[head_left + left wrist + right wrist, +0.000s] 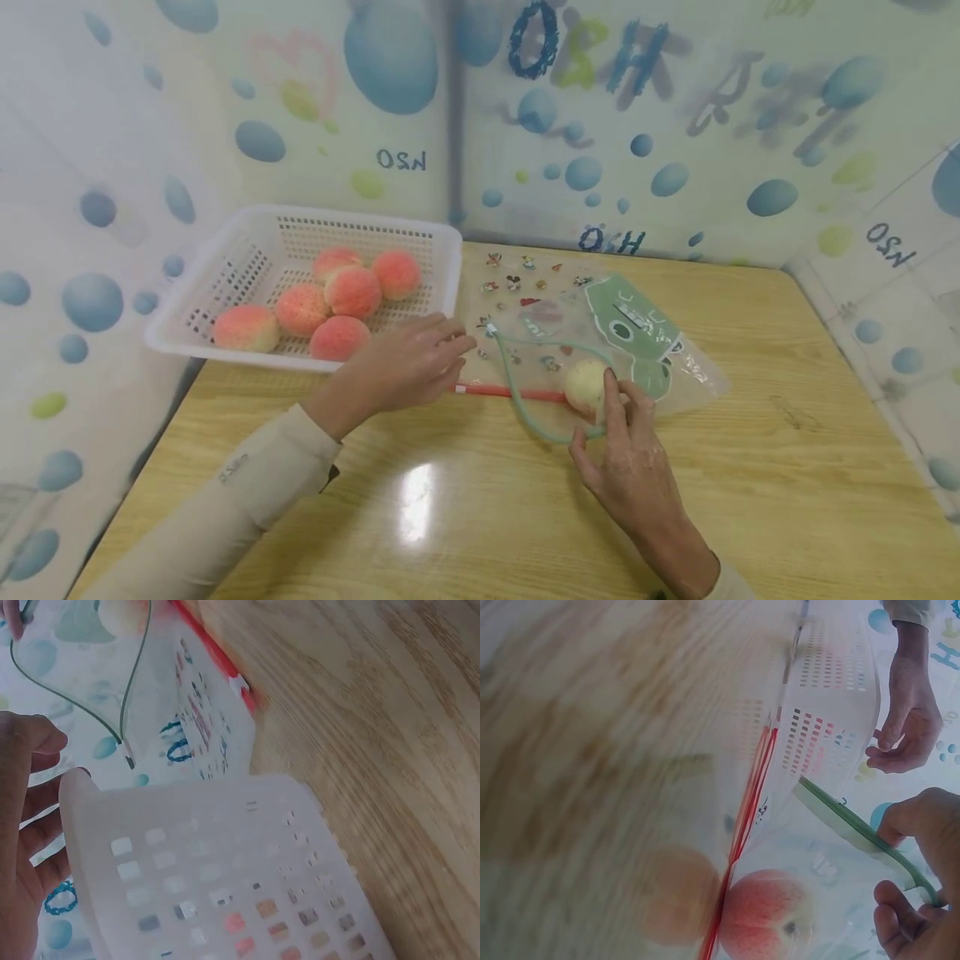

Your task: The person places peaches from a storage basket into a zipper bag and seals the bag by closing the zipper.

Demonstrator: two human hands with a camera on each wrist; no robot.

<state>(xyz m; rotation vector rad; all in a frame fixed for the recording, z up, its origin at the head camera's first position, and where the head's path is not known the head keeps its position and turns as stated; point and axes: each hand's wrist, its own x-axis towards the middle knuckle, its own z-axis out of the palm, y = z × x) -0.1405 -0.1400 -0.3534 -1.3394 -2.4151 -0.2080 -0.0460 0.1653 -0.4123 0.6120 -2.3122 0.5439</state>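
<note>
A clear zip bag with a green print lies on the table, its green-edged mouth spread in a loop. One pale yellow and pink peach is at that mouth, seen through clear plastic in the right wrist view. My right hand pinches the green edge between thumb and fingers, beside the peach. Loosely bent, my left hand hovers by the front right corner of the white basket and holds nothing. In the left wrist view its fingers are partly hidden behind the basket's rim.
Several peaches sit in the basket at the back left. Under the green-edged bag lies another clear bag with cartoon prints and a red zip. The wooden table meets patterned walls behind and at the sides.
</note>
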